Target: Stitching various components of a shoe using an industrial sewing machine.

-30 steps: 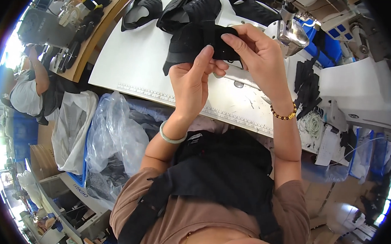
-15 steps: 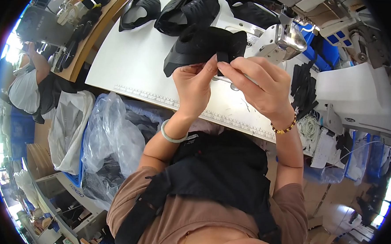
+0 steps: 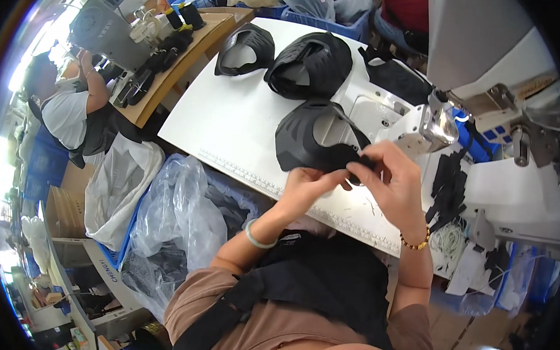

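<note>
Both my hands are on a black shoe upper (image 3: pixel 298 138) at the front of the white worktable (image 3: pixel 213 114). Its opening faces up, showing the table through it. My left hand (image 3: pixel 310 188) pinches the near lower edge between thumb and fingers. Close beside it, my right hand (image 3: pixel 390 181) grips the right end of the same edge, thumb and forefinger together. Whether a small black strip is also between the fingertips is hidden. Behind lie a black shoe upper (image 3: pixel 268 41) and a thicker stack of black uppers (image 3: pixel 340 54).
A sewing machine's metal arm end (image 3: pixel 437 129) stands right of the upper. Black strips (image 3: pixel 449 187) and white thread (image 3: pixel 447 241) lie at the table's right side. Plastic bags (image 3: pixel 177 201) fill a blue crate at lower left. A co-worker (image 3: pixel 68 116) sits at another machine (image 3: pixel 110 33).
The shoe upper has turned so its opening shows from above. My fingers have shifted along its edge, and the small black strip pinched earlier no longer shows. The whole view has tilted.
</note>
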`<state>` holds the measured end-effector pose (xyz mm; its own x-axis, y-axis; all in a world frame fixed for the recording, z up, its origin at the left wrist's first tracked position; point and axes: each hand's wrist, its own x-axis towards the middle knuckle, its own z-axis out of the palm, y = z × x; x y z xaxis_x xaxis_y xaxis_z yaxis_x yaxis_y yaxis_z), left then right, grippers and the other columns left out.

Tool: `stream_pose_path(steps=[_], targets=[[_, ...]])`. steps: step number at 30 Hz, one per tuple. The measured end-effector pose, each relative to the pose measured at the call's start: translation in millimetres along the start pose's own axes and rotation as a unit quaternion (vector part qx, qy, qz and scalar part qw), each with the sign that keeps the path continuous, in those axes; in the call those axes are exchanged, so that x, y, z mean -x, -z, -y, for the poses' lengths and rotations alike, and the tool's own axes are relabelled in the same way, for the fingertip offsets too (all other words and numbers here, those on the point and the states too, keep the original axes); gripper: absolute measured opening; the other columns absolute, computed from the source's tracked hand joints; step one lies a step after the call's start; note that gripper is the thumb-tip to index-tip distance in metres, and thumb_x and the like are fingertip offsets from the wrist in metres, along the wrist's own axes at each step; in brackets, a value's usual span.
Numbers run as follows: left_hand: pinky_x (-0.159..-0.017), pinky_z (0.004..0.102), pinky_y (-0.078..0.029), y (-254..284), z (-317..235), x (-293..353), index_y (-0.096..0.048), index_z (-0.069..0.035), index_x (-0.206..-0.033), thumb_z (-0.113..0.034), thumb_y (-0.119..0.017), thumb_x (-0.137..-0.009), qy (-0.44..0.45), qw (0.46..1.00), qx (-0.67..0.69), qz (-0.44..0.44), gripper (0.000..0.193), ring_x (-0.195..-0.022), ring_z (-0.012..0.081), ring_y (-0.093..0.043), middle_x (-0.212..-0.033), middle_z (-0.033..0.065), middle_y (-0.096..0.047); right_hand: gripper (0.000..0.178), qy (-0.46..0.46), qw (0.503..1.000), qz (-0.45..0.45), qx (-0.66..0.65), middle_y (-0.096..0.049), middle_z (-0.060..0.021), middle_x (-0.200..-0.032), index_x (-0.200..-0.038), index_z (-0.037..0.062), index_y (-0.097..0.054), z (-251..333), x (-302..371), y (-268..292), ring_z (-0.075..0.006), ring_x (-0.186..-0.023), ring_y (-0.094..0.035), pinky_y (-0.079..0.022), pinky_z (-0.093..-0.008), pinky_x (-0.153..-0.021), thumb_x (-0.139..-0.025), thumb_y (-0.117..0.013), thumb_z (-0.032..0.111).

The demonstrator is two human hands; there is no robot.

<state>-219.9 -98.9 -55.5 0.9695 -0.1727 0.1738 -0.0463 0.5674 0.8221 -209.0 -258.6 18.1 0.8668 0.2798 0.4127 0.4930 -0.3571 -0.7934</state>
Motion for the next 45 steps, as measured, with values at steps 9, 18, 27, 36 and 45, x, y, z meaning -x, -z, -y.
stream_pose_path(steps=[9, 18, 27, 36, 45], targets=[[-0.089, 0.0299, -0.046, 63, -75, -32, -0.044, -0.001, -0.128, -0.005, -0.059, -0.084, 0.056, 0.992, -0.013, -0.116, 0.046, -0.100, 0.0163, -0.059, -0.115, 0.0089, -0.059, 0.024, 0.264, 0.940, 0.172, 0.132, -0.058, -0.0006, -0.085, -0.097, 0.0095, -0.063, -7, 25, -19, -0.0137, -0.055, -0.058, -0.044, -0.0250, -0.045, -0.075, -0.070, 0.015], [-0.084, 0.0229, -0.045, 286, -158, -179, -0.044, -0.001, -0.128, -0.023, -0.063, -0.084, -0.071, 0.961, -0.179, -0.196, 0.052, -0.094, 0.0119, -0.059, -0.106, 0.0061, -0.061, 0.013, 0.203, 0.971, 0.070, 0.106, -0.060, -0.0010, -0.081, -0.092, 0.0097, -0.066, -49, 15, -25, -0.0151, -0.054, -0.056, -0.044, -0.0261, -0.044, -0.080, -0.066, 0.014], [-0.093, 0.0312, -0.039, 306, -118, -246, -0.031, -0.012, -0.141, -0.026, -0.064, -0.075, 0.086, 0.753, -0.641, -0.123, 0.076, -0.114, 0.0267, -0.051, -0.129, 0.0217, -0.048, 0.010, 0.190, 0.964, 0.046, 0.178, -0.059, -0.0012, -0.079, -0.087, 0.0094, -0.064, -68, 16, -20, -0.0161, -0.052, -0.057, -0.045, -0.0267, -0.045, -0.080, -0.066, 0.017], [-0.099, 0.0271, -0.035, 290, -115, -269, -0.048, -0.017, -0.131, 0.011, -0.042, -0.069, -0.003, 0.766, -0.642, 0.006, 0.069, -0.118, 0.0212, -0.049, -0.121, 0.0131, -0.057, 0.010, 0.189, 0.961, 0.024, 0.202, -0.058, -0.0015, -0.079, -0.085, 0.0088, -0.063, -76, 13, -21, -0.0178, -0.051, -0.056, -0.045, -0.0285, -0.044, -0.081, -0.065, 0.017], [-0.081, 0.0340, -0.046, 108, -73, -234, -0.066, -0.003, -0.094, -0.032, -0.067, -0.080, -0.193, 0.732, -0.652, 0.054, 0.032, -0.084, 0.0262, -0.058, -0.092, 0.0145, -0.060, 0.012, 0.196, 0.959, 0.010, 0.204, -0.056, 0.0002, -0.075, -0.076, 0.0079, -0.058, -85, 13, -19, -0.0169, -0.052, -0.055, -0.044, -0.0283, -0.042, -0.082, -0.062, 0.018]])
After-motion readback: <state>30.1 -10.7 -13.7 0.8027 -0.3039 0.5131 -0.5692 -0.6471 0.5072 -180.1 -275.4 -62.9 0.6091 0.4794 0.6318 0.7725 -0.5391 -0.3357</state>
